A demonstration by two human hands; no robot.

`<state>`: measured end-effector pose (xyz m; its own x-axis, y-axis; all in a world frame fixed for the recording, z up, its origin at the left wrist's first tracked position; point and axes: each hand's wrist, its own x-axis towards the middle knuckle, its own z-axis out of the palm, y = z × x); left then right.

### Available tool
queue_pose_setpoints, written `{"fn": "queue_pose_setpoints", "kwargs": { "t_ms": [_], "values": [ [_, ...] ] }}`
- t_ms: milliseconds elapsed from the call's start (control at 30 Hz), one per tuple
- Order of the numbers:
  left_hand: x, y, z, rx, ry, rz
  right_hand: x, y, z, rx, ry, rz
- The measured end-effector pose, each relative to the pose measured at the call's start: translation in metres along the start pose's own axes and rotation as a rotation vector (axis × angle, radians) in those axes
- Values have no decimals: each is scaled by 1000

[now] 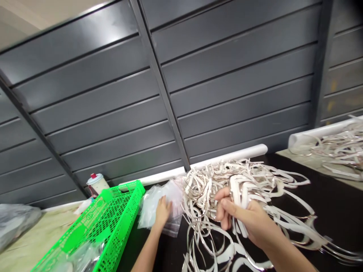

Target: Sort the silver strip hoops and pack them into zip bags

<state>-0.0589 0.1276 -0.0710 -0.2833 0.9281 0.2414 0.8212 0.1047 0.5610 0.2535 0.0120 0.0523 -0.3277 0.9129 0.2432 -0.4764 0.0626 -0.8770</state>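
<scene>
My left hand (163, 211) lies with fingers stretched out on a stack of clear plastic bags (150, 202) beside the green crate. My right hand (246, 219) is closed round a bunch of curved white strips with shiny metallic edges (238, 185), held upright above the pile; what exactly they are I cannot tell. A big tangled pile of the same curved strips (210, 185) spreads over the black table around and behind this hand. Some loops reach out to the right and toward the front edge of the view.
A green mesh crate (124, 226) stands at the left with plastic bags (85, 258) in it. Behind it is a white cup with a red top (98, 183). A white roll (232, 153) lies along the grey panel wall (113, 113). More strips (346, 147) lie at far right.
</scene>
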Motion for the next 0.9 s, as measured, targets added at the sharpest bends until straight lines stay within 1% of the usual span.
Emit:
{"fn": "queue_pose_setpoints", "kwargs": {
  "t_ms": [67, 133, 300, 400, 500, 567, 633, 800, 867, 900],
  "values": [
    [-1, -15, 4, 64, -4, -17, 1, 1, -1, -3, 46, -23],
    [-3, -24, 7, 110, 2, -36, 2, 3, -2, -5, 59, -39],
    [0, -28, 8, 110, 77, -113, 3, 5, -1, 78, 96, -126],
    [1, -30, 2, 34, 184, -158, 3, 5, 2, 116, 52, -111],
    [-6, -25, -7, -78, 341, -177, 4, 7, 5, 115, 7, -44],
    [-14, -15, -15, -165, 425, -144, 8, 12, 9, 91, 9, -21],
    [-24, 3, -22, -257, 468, -79, 12, 18, 11, 57, 17, -14],
    [-60, 65, -41, -482, 464, 93, 26, 36, 11, -37, 65, 46],
    [-78, 88, -49, -689, 440, 190, 29, 42, 10, -73, 79, 57],
    [-86, 97, -52, -752, 425, 225, 31, 45, 10, -88, 74, 61]
  ]
}}
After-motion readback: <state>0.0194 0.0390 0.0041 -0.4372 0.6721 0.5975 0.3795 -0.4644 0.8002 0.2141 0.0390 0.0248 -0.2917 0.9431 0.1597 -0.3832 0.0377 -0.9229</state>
